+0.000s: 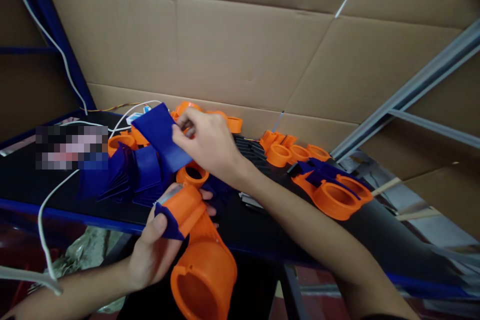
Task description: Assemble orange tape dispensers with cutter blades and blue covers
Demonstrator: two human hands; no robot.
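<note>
Blue sheets (147,167) are resting bunched on the black table (393,235); the left hand (150,255) is gripping an orange ringed part (210,255) at the table's near edge; above it, the right hand (210,140) is pinching a blue panel (161,135); farther right, orange pieces (332,203) are lying tabletop.

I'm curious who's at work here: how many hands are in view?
2: the left hand, lower in the picture, grips an orange piece; the right hand, higher up, pinches a blue sheet. I see no others.
</note>
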